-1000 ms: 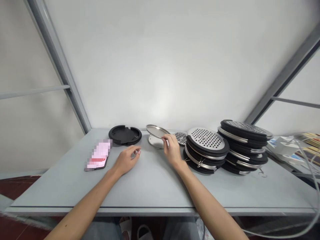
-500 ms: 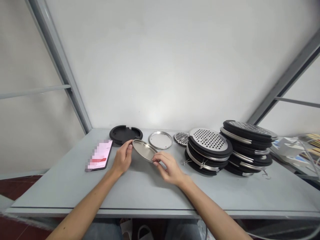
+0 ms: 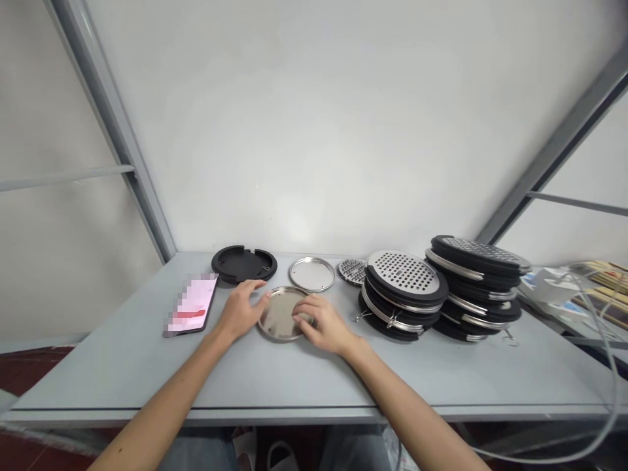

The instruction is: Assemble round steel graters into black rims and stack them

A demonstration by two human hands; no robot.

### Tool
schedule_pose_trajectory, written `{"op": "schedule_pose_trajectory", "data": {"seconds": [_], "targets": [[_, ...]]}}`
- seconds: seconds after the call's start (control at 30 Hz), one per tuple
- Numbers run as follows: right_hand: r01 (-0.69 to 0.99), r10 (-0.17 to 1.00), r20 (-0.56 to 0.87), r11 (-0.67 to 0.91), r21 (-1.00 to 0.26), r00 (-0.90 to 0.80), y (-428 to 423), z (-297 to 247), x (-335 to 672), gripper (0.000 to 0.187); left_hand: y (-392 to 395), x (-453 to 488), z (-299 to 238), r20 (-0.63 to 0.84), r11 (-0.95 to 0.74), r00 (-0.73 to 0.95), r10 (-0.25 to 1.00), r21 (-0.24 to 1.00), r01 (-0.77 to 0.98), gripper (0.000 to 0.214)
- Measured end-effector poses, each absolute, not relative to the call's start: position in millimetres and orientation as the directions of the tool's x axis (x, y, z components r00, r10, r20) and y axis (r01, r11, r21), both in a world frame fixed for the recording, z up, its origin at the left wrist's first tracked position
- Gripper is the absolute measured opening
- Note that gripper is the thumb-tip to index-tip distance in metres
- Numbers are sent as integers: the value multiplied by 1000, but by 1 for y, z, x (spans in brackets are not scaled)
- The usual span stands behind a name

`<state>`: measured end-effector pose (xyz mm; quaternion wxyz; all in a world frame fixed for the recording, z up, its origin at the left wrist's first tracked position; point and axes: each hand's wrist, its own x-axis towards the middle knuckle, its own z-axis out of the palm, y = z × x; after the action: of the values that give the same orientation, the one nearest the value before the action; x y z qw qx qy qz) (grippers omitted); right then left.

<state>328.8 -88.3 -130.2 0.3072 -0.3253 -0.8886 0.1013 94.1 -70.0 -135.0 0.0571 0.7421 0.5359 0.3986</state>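
Observation:
A round, shallow metal plate [image 3: 280, 319] with a raised rim lies flat on the grey table in front of me. My left hand [image 3: 243, 309] is beside its left rim, thumb and fingers spread, the thumb at the edge. Over the plate's right part rests my right hand [image 3: 321, 325], fingers loosely bent and apart, hiding that side of the rim. Behind the plate lie a similar metal plate [image 3: 312, 275], a black round base [image 3: 243, 265] with a notched rim, and a small perforated metal disc [image 3: 351, 270].
On the right, two stacks of black round units hold metal rings and perforated tops, a nearer stack [image 3: 405, 278] and a farther stack [image 3: 475, 255]. A phone [image 3: 191, 307] lies at left. White cable [image 3: 611, 386] hangs at far right. A pale wall [image 3: 304, 131] stands behind.
The metal plate, held tilted above the table between both hands, now lies flat on the tabletop. Both hands have loosened their grip and stay close to it.

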Motion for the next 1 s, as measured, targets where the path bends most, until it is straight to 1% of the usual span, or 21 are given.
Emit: {"op": "schedule_pose_trajectory", "data": {"seconds": [0.07, 0.13, 0.2, 0.23, 0.3, 0.4, 0.47, 0.53, 0.63, 0.73, 0.87, 1.0], "targets": [[637, 732, 482, 670, -380, -482, -84, -131, 330, 22, -74, 95, -135, 483, -524, 287, 827, 479, 704, 41], [742, 809, 444, 558, -371, -386, -81, -133, 331, 26, -77, 95, -136, 396, -580, 429, 812, 458, 674, 57], [804, 858, 379, 479, -352, -346, -79, -136, 332, 32, -80, 94, -137, 311, -595, 508, 803, 454, 663, 73], [822, 873, 349, 456, -341, -340, -79, -137, 332, 34, -80, 94, -138, 280, -597, 530, 801, 457, 660, 78], [842, 890, 310, 429, -326, -333, -78, -140, 332, 39, -81, 92, -138, 238, -595, 555, 797, 467, 654, 81], [855, 902, 307, 400, -329, -304, -75, -143, 332, 48, -80, 91, -138, 219, -588, 561, 798, 485, 647, 79], [859, 911, 296, 381, -342, -286, -71, -145, 333, 53, -79, 90, -138, 234, -590, 556, 798, 495, 638, 75], [871, 927, 270, 347, -348, -261, -67, -147, 335, 58, -78, 90, -139, 262, -586, 533, 804, 500, 638, 66], [891, 955, 218, 273, -363, -203, -61, -150, 337, 63, -76, 91, -141, 312, -553, 457, 833, 491, 673, 49], [885, 961, 194, 259, -386, -197, -58, -150, 338, 65, -73, 91, -144, 324, -515, 402, 856, 479, 711, 41], [880, 955, 231, 265, -394, -184, -54, -149, 337, 65, -71, 91, -146, 332, -525, 409, 850, 476, 706, 36], [884, 935, 338, 244, -398, -106, -46, -150, 339, 62, -72, 92, -145, 335, -530, 413, 847, 470, 706, 33]]}}
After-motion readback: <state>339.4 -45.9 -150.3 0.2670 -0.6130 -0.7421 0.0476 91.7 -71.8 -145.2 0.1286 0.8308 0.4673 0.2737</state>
